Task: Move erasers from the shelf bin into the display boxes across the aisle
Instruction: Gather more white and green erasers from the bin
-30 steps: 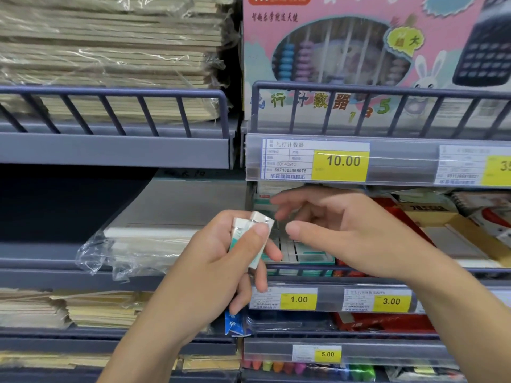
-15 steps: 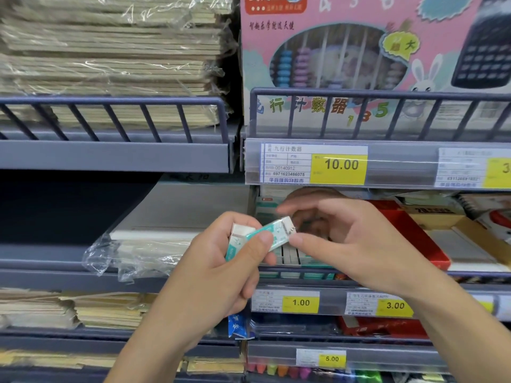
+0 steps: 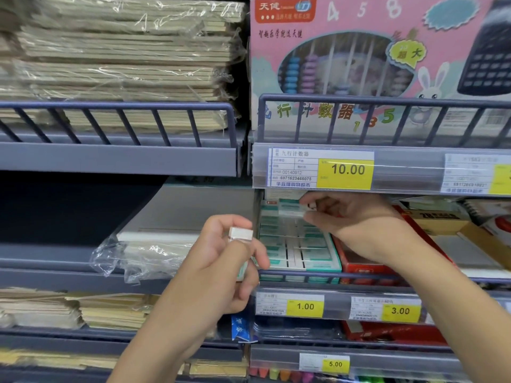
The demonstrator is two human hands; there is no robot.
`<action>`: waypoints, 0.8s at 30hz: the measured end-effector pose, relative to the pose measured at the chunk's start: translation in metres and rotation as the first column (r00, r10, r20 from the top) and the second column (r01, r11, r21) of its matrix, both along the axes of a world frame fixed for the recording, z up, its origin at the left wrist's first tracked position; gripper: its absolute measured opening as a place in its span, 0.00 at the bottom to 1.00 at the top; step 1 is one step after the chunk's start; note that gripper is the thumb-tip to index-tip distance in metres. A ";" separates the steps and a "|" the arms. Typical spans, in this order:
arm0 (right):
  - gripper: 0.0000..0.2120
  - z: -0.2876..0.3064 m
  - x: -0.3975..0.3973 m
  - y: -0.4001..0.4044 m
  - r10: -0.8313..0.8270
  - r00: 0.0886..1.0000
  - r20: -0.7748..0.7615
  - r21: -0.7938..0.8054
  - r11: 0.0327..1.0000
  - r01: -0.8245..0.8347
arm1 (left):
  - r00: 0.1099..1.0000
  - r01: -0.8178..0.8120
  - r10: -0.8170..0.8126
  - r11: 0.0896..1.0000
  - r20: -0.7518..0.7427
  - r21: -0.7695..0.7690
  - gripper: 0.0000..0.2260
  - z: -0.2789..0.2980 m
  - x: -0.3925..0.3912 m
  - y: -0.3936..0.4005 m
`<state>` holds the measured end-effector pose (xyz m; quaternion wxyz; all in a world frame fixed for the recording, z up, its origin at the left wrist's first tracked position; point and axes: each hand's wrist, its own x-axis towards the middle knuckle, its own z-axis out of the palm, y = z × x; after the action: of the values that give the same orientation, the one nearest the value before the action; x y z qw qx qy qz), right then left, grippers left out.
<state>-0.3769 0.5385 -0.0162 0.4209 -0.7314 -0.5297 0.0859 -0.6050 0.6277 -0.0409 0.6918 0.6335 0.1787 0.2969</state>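
Note:
A shelf bin (image 3: 318,268) of white erasers in teal sleeves sits on the middle shelf above the 1.00 price tag. My left hand (image 3: 221,275) is in front of the bin's left edge, shut on a small stack of erasers (image 3: 241,234) whose white ends stick up past my fingers. My right hand (image 3: 348,219) reaches into the back of the bin, thumb and fingers pinched on one teal-sleeved eraser (image 3: 290,211) just above the rows. The display boxes are out of view.
A blue rail (image 3: 359,276) fronts the bin. A red box (image 3: 365,268) stands right of the bin, plastic-wrapped paper (image 3: 143,250) to its left. A pink abacus box (image 3: 359,64) fills the shelf above, with a 10.00 tag (image 3: 347,170) on its edge.
My right hand passed an eraser to my left hand's stack, then moved back into the bin and pinched another eraser. My left hand closed around its stack.

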 end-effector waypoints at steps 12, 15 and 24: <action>0.04 -0.006 0.004 0.059 -0.006 0.937 0.350 -0.288 0.951 0.114 | 0.997 0.067 -0.071 0.989 0.021 0.132 0.06 0.001 -0.010 0.004; 0.05 -0.009 0.004 0.064 -0.002 0.932 0.362 -0.285 0.952 0.113 | 0.998 0.067 -0.068 0.980 -0.001 0.186 0.06 0.002 -0.012 0.005; 0.07 -0.008 0.001 0.066 0.055 0.937 0.346 -0.367 0.927 0.081 | 0.999 0.011 -0.019 0.956 0.026 0.295 0.11 0.006 -0.016 0.005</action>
<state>-0.3763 0.6047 -0.0242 0.1728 -0.8054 -0.5647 0.0512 -0.6209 0.6331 -0.0349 0.5945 0.7264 0.1176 0.3240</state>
